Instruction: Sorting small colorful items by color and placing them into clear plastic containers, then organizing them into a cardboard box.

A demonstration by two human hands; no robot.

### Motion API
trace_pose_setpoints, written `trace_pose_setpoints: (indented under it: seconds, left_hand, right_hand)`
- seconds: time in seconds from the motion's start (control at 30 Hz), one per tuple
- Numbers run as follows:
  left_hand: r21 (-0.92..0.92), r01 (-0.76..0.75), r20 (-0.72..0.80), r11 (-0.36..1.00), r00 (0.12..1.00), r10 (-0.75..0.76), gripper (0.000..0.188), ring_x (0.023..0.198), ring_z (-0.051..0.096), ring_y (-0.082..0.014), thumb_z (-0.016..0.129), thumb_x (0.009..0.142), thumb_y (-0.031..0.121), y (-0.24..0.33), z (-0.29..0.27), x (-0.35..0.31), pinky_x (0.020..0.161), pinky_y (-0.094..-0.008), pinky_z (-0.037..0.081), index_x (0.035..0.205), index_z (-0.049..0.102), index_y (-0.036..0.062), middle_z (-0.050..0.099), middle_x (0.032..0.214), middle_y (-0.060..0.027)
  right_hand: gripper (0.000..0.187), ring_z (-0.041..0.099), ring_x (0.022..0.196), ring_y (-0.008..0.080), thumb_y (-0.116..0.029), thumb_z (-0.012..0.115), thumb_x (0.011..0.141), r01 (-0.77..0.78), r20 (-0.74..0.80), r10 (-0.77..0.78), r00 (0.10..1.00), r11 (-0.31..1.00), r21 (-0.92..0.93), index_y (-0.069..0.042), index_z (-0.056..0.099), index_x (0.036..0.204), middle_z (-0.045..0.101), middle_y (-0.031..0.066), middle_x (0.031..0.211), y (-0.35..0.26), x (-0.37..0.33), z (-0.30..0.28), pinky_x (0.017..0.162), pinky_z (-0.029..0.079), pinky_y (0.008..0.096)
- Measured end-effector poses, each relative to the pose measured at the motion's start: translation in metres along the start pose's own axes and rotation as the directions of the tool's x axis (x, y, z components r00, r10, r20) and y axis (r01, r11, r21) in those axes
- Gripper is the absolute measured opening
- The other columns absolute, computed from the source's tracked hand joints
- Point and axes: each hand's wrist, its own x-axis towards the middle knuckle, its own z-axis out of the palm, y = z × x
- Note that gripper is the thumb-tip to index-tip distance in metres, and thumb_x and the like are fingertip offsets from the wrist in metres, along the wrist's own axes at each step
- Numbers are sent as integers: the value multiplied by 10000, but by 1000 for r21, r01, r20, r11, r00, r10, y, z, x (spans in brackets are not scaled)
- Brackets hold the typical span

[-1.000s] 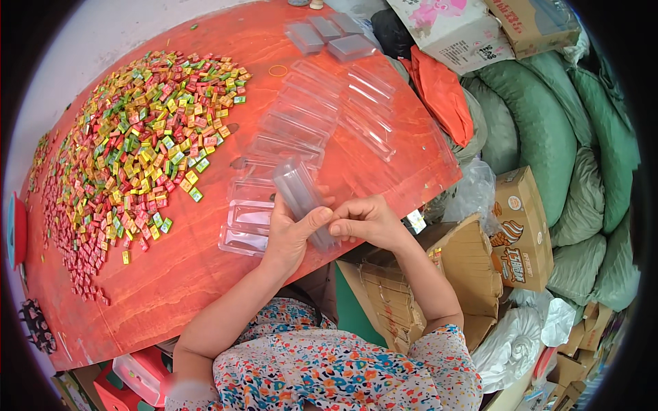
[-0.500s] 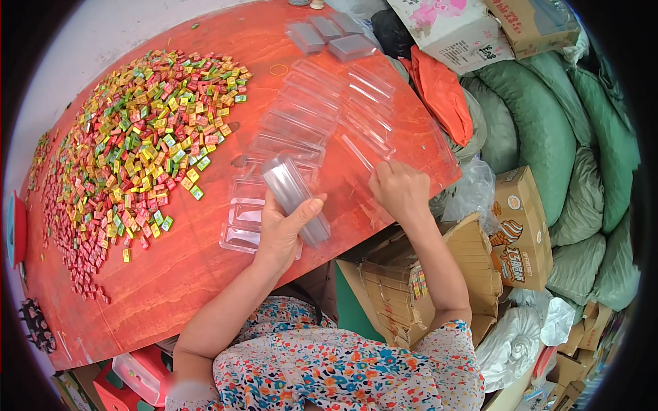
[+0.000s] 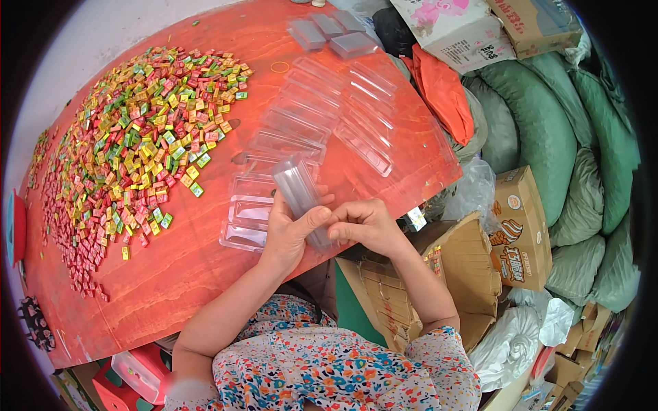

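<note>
Holding the stack (image 3: 293,179): yep, my left hand (image 3: 286,231) is wrapped around this tilted pile-up of clear trays, thumb on top, so that grip's full.
Right hand (image 3: 369,224): at the near end of the stack, fingertips drawn in narrow; can't tell if a tray's pinched in there.
Right row (image 3: 367,152): half a second ago my right hand was over here, beyond and right of the stack; now it's back. Looks like the row's one tray longer.
Left row (image 3: 296,127): more clear trays, from just left of the stack to well beyond it.
Pieces (image 3: 161,137): tiny, red, yellow and green, well left of the stack; wrapper print's too small to read.
Carton (image 3: 519,229): right of the stack, ice-cream picture, big lettering.
White box (image 3: 454,31): far beyond the stack, to the right, pink picture, dark print.
</note>
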Motion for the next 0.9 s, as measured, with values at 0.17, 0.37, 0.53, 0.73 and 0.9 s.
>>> trace_pose_setpoints:
  seconds: [0.17, 0.37, 0.53, 0.73, 0.9]
  left_hand:
    - [6, -12, 30, 1000, 999, 11, 611, 1131, 600, -297, 793, 789, 110, 2, 2, -3, 942, -431, 528, 1275, 429, 39, 578, 1215, -148]
    - [47, -46, 34, 998, 998, 44, 599, 1118, 609, -298, 786, 792, 97, 1, 1, -2, 964, -438, 508, 1274, 433, 45, 579, 1213, -136]
    - [75, -61, -65, 995, 996, 66, 583, 1089, 623, -297, 778, 796, 83, 7, -6, -1, 987, -440, 492, 1263, 430, 50, 584, 1188, -128]
    - [56, -36, -7, 998, 999, 36, 578, 1100, 618, -293, 780, 791, 76, 0, 0, -3, 979, -434, 499, 1255, 438, 42, 583, 1183, -138]
    - [56, -23, 4, 998, 1000, 23, 595, 1111, 612, -288, 786, 788, 86, -3, 0, -5, 961, -422, 514, 1264, 433, 37, 584, 1188, -146]
  right_hand:
    - [146, 609, 613, 67, -160, 696, 895, -43, -6, 44, 999, 991, 127, -17, 706, 865, 652, 18, 693, 0, -3, -3, 512, 467, 207]
    - [139, 584, 586, 63, -140, 710, 860, 137, -221, -184, 958, 968, -212, -33, 666, 784, 631, 13, 666, -7, -10, -5, 506, 460, 217]
    - [195, 601, 545, 181, -126, 688, 776, -42, 29, -668, 743, -89, -995, -78, 531, 673, 562, 53, 617, -5, -2, -24, 464, 468, 302]
    - [217, 634, 569, 210, -249, 753, 770, -21, -94, -666, 740, 117, -993, -92, 610, 727, 615, 58, 652, 17, 5, -24, 473, 476, 328]
    - [165, 569, 618, 43, -167, 772, 825, 175, -106, -206, 973, 955, -241, -25, 708, 879, 668, -5, 727, -2, -8, 8, 535, 433, 209]
